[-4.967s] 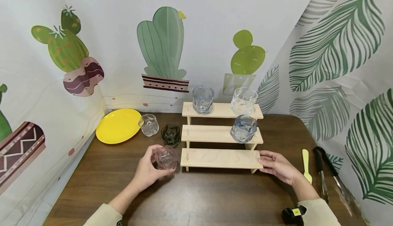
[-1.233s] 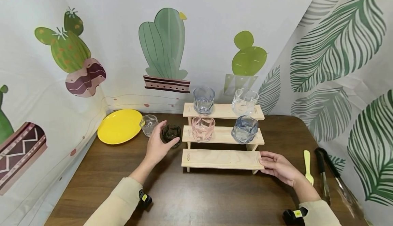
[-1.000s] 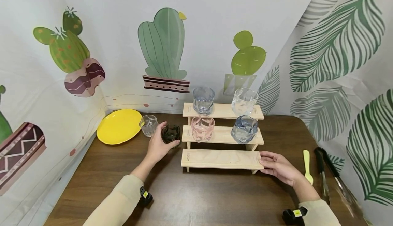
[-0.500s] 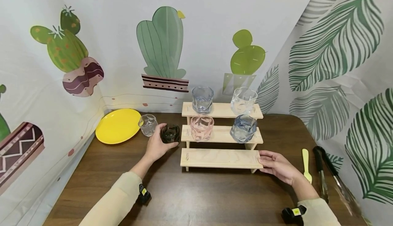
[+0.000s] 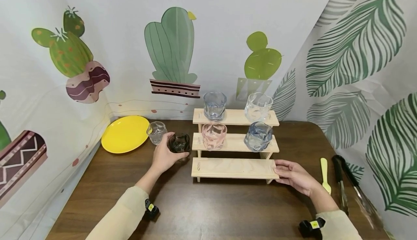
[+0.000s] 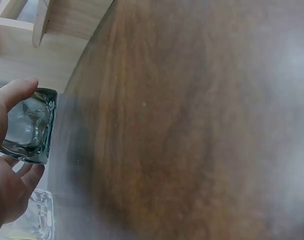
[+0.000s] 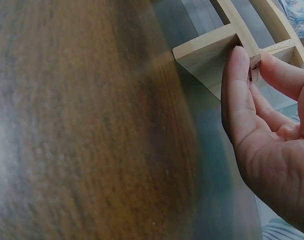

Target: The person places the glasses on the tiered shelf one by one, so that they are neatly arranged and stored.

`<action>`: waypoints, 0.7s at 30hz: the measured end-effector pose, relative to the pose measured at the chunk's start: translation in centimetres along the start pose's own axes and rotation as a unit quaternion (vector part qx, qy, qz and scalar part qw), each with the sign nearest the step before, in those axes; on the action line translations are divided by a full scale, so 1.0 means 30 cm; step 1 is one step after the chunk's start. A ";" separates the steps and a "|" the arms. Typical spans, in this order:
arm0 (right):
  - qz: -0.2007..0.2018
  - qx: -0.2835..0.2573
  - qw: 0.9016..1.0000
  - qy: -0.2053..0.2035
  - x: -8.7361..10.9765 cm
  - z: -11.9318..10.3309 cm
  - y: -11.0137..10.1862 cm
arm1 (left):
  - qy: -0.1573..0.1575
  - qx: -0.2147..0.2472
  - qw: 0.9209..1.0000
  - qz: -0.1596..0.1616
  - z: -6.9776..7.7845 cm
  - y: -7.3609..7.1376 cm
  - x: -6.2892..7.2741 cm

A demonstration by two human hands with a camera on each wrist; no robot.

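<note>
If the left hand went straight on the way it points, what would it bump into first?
The left hand, gripping the dark glass, would probably meet the wooden rack at its left end; depth leaves unclear which shelf.

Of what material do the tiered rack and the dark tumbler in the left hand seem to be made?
Tiered rack: pale wood, apparently unvarnished, with visible grain. Dark tumbler: most likely smoky glass, glossy and see-through, though tinted plastic could look similar.
</note>
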State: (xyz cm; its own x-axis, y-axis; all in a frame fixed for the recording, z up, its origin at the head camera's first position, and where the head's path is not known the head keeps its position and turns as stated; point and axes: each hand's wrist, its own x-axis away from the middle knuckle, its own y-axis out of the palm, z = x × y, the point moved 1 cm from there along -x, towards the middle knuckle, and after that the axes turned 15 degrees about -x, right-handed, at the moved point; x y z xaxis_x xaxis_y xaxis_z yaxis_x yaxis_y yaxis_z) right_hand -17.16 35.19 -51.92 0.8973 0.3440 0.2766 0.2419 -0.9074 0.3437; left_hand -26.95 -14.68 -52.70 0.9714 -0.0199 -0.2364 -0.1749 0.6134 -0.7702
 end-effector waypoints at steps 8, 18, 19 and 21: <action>0.001 -0.001 1.000 -0.001 -0.001 0.003 0.001 | 0.010 0.019 0.999 0.026 0.013 -0.052 0.055; 0.000 0.003 1.000 -0.004 -0.002 0.007 -0.008 | 0.004 0.030 0.998 0.061 0.054 -0.126 0.146; -0.001 0.002 1.000 -0.004 -0.002 0.007 -0.008 | 0.003 0.034 0.997 0.063 0.059 -0.132 0.155; -0.002 0.001 1.000 -0.006 -0.002 0.008 -0.008 | 0.003 0.044 0.997 0.064 0.073 -0.144 0.176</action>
State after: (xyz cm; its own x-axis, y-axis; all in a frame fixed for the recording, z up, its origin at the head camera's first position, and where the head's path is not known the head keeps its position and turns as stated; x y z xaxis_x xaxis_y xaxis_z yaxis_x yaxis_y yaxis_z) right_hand -17.19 35.32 -52.23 0.9003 0.3453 0.2650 0.2467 -0.9065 0.3427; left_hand -20.72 -15.72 -49.32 0.9411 0.0592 -0.3329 -0.2826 0.6783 -0.6783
